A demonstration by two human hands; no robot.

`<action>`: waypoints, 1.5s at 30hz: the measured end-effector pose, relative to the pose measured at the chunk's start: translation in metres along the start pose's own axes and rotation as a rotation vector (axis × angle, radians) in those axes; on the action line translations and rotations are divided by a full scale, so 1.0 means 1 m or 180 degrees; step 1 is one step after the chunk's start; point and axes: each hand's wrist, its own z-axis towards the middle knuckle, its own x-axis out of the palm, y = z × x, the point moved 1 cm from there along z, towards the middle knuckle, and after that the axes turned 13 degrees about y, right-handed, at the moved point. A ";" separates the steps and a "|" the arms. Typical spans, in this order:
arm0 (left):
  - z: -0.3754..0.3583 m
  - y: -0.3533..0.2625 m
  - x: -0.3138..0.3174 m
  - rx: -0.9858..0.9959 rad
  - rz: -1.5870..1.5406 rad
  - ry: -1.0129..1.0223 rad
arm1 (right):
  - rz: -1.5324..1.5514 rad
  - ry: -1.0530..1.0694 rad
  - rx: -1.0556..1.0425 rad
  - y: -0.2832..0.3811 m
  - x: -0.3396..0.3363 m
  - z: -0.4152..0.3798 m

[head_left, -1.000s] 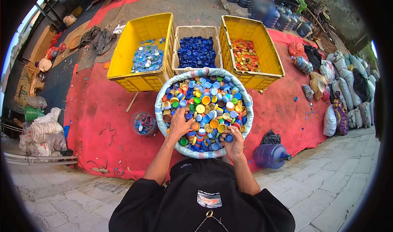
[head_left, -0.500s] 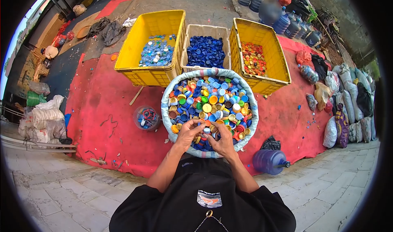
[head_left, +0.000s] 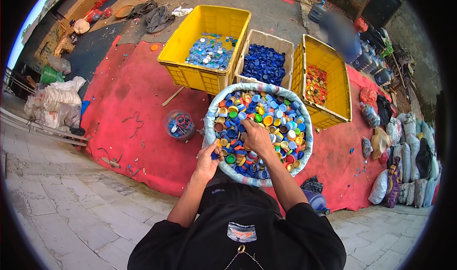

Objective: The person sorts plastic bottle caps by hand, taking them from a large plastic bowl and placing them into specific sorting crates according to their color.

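Note:
A round, cloth-rimmed tub (head_left: 308,141) full of mixed plastic bottle caps (head_left: 266,112) stands right in front of me. My left hand (head_left: 208,162) is at the tub's near left rim, its fingers closed around what looks like a dark blue bottle cap (head_left: 215,155). Over the left part of the heap, my right hand (head_left: 257,139) reaches down with bent fingers among the caps. Its fingertips are partly hidden, and what they pinch does not show clearly.
Beyond the tub stand a yellow crate (head_left: 190,72) with light blue caps, a whitish crate (head_left: 241,75) with dark blue caps and another yellow crate (head_left: 328,115) with red and orange caps. A small bucket (head_left: 180,125) stands left; a water jug (head_left: 315,201) lies right.
My hands were together over the near middle of the heap. Now they are apart, the left at the rim and the right farther into the caps. The view has turned and shifted.

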 end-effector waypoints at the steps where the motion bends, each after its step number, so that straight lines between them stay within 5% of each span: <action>1: -0.004 0.000 -0.004 0.0058 -0.0020 -0.0056 | -0.0211 0.0100 -0.0040 0.000 0.002 0.007; 12: -0.012 -0.001 -0.015 0.0318 0.0547 -0.0434 | -0.0563 0.0377 0.0203 -0.012 0.032 0.023; 16: -0.002 -0.005 -0.011 0.0294 0.1272 -0.0437 | 0.0475 -0.0466 -0.0098 -0.017 0.016 0.006; 19: 0.014 -0.009 -0.003 0.0591 0.2448 -0.0393 | 0.3100 -0.0464 0.1078 -0.020 0.006 -0.019; 21: 0.026 -0.012 0.003 0.0878 0.3376 -0.0356 | 0.5932 -0.0408 0.0805 -0.031 0.008 -0.043; 23: 0.038 -0.016 0.007 0.1145 0.4307 -0.0314 | 0.6784 -0.0479 0.0837 -0.030 0.008 -0.064; 35: 0.079 -0.004 0.021 0.0505 0.5910 -0.0245 | 0.7247 -0.0835 0.0345 -0.017 0.019 -0.115; 39: 0.081 -0.007 0.020 0.0559 0.5500 -0.0121 | 0.7221 -0.0954 0.0451 -0.015 0.014 -0.117; 45: 0.069 -0.013 0.030 -0.0409 0.1974 0.0354 | 0.7024 -0.1071 0.0453 -0.012 0.008 -0.116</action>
